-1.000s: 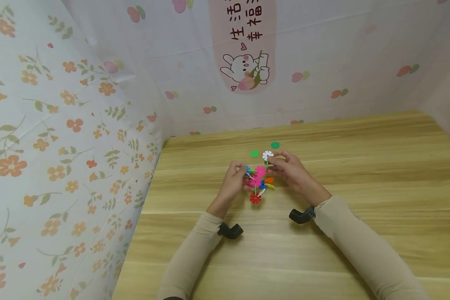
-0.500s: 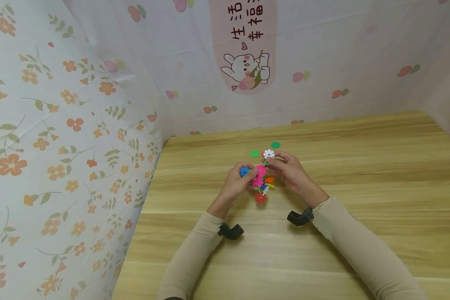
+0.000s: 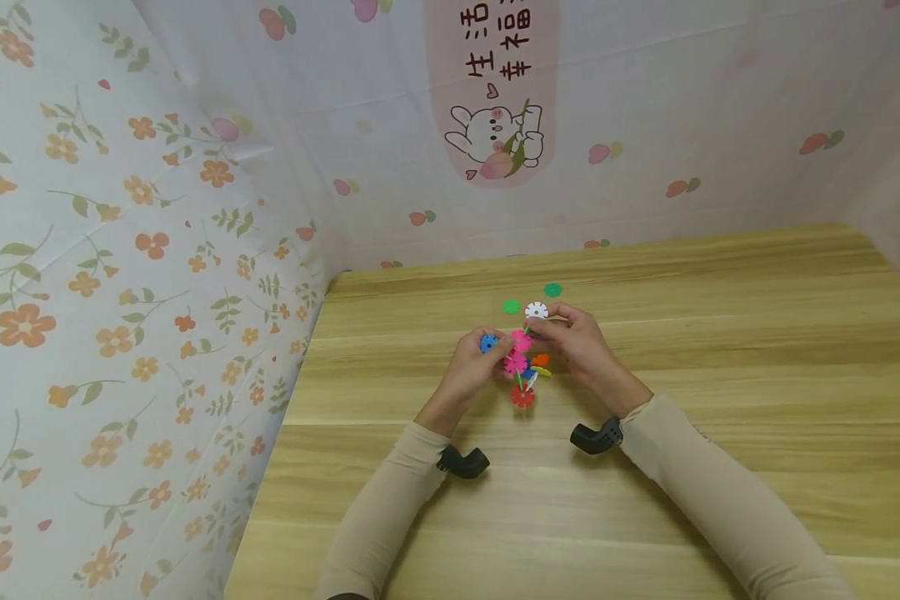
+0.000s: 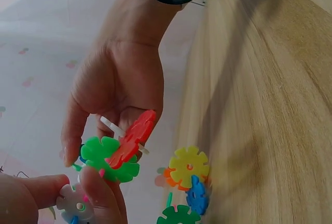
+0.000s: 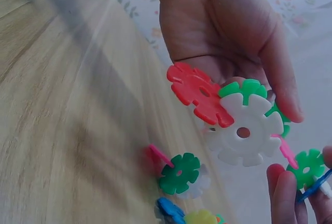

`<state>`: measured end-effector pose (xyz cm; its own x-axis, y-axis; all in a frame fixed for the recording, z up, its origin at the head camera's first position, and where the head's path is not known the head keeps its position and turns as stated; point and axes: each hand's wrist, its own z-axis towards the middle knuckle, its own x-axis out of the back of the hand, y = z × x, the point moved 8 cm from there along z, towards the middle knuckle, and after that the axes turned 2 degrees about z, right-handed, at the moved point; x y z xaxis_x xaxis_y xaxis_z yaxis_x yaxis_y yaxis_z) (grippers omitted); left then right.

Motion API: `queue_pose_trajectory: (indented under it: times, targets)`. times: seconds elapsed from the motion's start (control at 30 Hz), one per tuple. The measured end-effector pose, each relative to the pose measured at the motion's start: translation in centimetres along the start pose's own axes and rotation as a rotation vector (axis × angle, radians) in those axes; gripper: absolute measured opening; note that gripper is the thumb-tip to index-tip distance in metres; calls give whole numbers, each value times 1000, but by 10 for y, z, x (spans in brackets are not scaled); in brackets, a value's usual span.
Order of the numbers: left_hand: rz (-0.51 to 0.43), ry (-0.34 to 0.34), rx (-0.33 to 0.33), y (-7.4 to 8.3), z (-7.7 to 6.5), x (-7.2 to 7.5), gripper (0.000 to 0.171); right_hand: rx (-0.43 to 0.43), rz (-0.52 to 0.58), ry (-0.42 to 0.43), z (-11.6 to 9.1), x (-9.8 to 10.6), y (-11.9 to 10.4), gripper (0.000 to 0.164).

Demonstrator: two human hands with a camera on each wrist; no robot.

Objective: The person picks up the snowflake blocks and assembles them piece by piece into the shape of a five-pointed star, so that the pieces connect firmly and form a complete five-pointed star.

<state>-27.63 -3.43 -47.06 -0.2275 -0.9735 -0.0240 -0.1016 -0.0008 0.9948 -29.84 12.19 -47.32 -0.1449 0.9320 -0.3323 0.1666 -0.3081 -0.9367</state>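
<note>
My two hands hold one joined chain of notched plastic snowflake discs between them. In the head view my left hand grips its left part, thumb over it, beside a blue disc and pink discs. A red disc hangs at the near end. My right hand pinches the far part by a white disc. The left wrist view shows a white disc between left thumb and finger. There a green disc stands beside the red one. Some finger contacts are hidden.
Two loose green discs, one lighter and one darker, lie on the wooden table beyond the hands. Orange and yellow discs show close beside the chain; whether they join it, I cannot tell. Patterned curtains stand behind and left.
Over the last second the left hand has turned the chain, so the blue disc faces up and the red disc has swung slightly right. The right hand keeps its hold, the white disc tilting a little.
</note>
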Motion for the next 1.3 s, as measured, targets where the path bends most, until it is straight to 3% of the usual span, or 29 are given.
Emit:
queue_pose_trajectory:
  times: [0.4,0.63,0.8,1.17,1.3]
  targets:
    - [18,41,18,-1,1,-1,21,36,35,-7,1,1,1,14]
    - [-9,9,47,-7,1,-3,21,19,-37,-72,1,3,-2,14]
    - [-22,-21,25,-7,0,-3,20,-36,-66,-93,1,9,2,18]
    - [9,46,23,-1,-1,-4,20,-8,-80,-78,3,9,5,28]
    - [4,25,43,-1,-1,-6,21,-14,-109,-75,3,12,3,28]
